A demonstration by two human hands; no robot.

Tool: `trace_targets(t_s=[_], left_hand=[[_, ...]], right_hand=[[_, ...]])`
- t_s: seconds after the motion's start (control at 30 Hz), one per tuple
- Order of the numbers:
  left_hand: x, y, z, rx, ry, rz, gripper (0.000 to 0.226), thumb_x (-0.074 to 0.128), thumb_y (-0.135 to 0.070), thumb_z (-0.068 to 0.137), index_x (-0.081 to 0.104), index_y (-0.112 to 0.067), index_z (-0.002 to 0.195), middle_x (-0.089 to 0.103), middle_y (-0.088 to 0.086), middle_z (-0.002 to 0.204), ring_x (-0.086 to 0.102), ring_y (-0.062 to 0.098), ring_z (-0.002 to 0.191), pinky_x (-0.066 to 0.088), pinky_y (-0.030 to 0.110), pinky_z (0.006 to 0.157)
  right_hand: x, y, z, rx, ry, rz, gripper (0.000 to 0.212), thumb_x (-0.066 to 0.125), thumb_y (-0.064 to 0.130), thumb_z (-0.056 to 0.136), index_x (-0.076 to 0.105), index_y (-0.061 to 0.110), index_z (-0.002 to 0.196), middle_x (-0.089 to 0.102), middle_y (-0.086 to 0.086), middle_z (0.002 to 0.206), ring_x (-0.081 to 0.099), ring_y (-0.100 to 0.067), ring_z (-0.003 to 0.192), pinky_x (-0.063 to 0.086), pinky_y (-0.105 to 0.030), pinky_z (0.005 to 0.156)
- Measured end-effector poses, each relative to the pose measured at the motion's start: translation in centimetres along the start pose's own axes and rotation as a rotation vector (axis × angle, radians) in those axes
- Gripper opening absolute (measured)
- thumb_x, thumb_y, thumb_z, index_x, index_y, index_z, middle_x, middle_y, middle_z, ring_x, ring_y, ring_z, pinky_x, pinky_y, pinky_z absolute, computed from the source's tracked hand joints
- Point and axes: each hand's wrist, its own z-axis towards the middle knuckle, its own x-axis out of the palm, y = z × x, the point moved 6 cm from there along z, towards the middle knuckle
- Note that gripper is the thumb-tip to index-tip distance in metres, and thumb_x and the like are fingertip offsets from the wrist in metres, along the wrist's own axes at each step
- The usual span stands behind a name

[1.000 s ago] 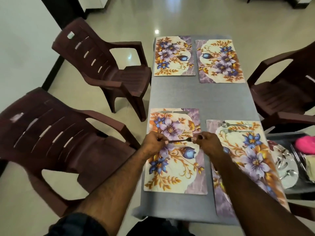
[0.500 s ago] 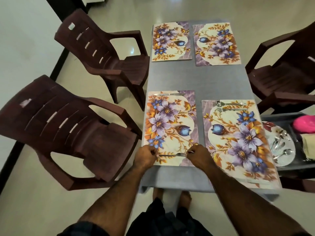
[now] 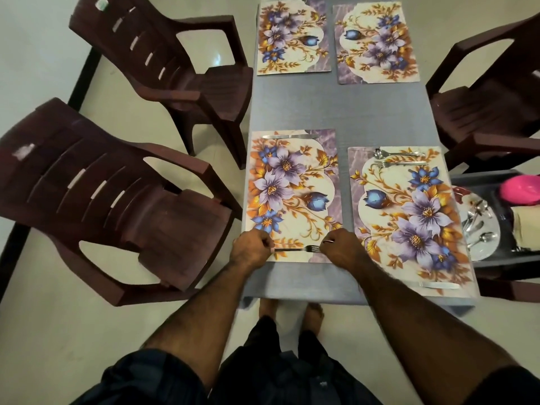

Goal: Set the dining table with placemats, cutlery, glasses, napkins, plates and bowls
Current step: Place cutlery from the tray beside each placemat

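Four floral placemats (image 3: 293, 197) are lying on the grey table (image 3: 336, 109), two near and two far. Four brown plastic chairs (image 3: 117, 200) are standing around it, two on each side. Two forks (image 3: 296, 249) are showing on the placemats, along with one spoon (image 3: 397, 153) and two knives (image 3: 289, 136). Two hands (image 3: 249, 249) are reaching in. One plate (image 3: 482, 229) of spare cutlery, uncountable, is sitting in a tray (image 3: 479, 178), beside one pink bowl (image 3: 521, 190).

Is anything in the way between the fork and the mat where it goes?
No, nothing visible. The fork is already at the near edge of the near-left placemat, with the left hand at its handle end and the right hand at its tines.
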Motion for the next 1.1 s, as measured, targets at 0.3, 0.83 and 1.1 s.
trace_targets(t_s=[0.3, 0.83, 1.1], left_hand=[[-0.5, -0.4, 2.2, -0.02, -0.096, 0.067, 0.018, 0.076, -0.036, 0.089, 0.076, -0.022, 0.101, 0.075, 0.004, 0.103, 0.07, 0.03, 0.097, 0.06, 0.04, 0.084], [-1.4, -4.1, 0.4, 0.084, 0.186, -0.582, 0.027, 0.079, -0.039, 0.094, 0.08, -0.012, 0.096, 0.078, 0.006, 0.097, 0.071, 0.021, 0.09, 0.058, 0.037, 0.086], [-3.7, -8.0, -1.4, 0.152, 0.492, -0.808, 0.018, 0.071, -0.015, 0.1, 0.078, -0.001, 0.108, 0.078, 0.016, 0.097, 0.069, 0.018, 0.073, 0.056, 0.025, 0.067]], right_hand=[[-0.6, 0.4, 0.3, 0.019, -0.086, -0.006, 0.024, 0.073, 0.035, 0.094, 0.073, 0.014, 0.108, 0.075, -0.004, 0.106, 0.069, -0.025, 0.095, 0.055, -0.033, 0.087], [-3.6, 3.8, -0.2, 0.228, -0.096, 0.998, 0.022, 0.078, 0.031, 0.093, 0.078, 0.016, 0.11, 0.078, -0.005, 0.105, 0.074, -0.026, 0.098, 0.063, -0.041, 0.089], [-6.1, 5.6, -0.9, 0.174, -0.269, 1.279, 0.018, 0.084, 0.028, 0.087, 0.081, 0.017, 0.101, 0.08, -0.004, 0.097, 0.072, -0.015, 0.083, 0.054, -0.026, 0.068]])
